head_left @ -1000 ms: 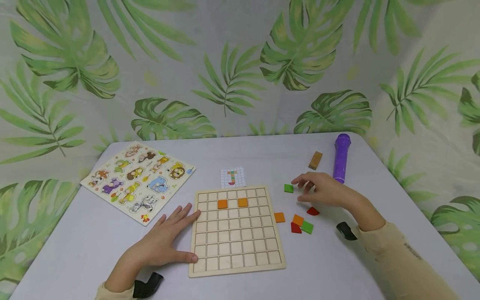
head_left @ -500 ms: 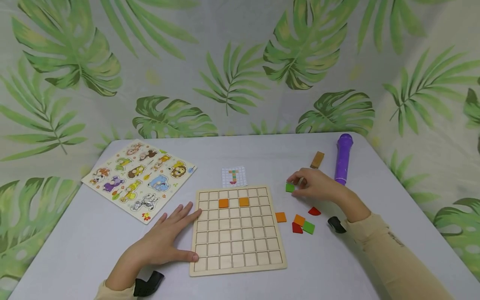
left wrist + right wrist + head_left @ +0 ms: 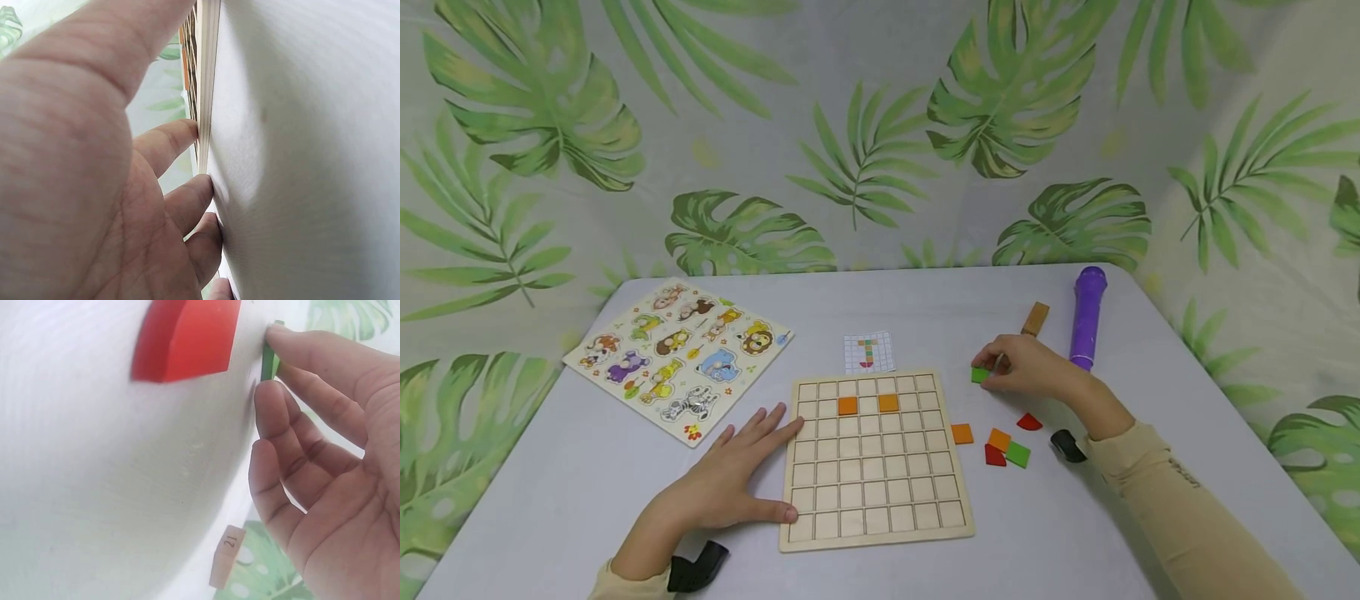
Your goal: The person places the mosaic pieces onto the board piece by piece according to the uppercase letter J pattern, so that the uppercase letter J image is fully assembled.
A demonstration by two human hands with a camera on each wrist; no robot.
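Note:
My right hand [image 3: 1028, 367] pinches a green square tile [image 3: 979, 375] between thumb and fingers, right of the grid board. In the right wrist view the tile [image 3: 269, 362] appears edge-on at the fingertips, low over the white cloth. The left hand [image 3: 730, 479], fingers spread and fairly straight, touches the left edge of the wooden grid board [image 3: 876, 496] with thumb and index fingertip. Two orange square tiles, one left [image 3: 847, 406] and one right [image 3: 888, 403], lie in the board's second row with one cell between them. Behind the board lies a small pattern card [image 3: 868, 352].
Right of the board lie orange tiles [image 3: 962, 434], another green tile [image 3: 1018, 454] and red rounded pieces [image 3: 1029, 422]. Farther back are a wooden block [image 3: 1036, 317] and a purple microphone [image 3: 1086, 321]. An animal puzzle board [image 3: 677, 358] lies at the back left.
My right hand has moved slightly left and its thumb and fingers have closed on the green tile. The left hand holds its place at the board.

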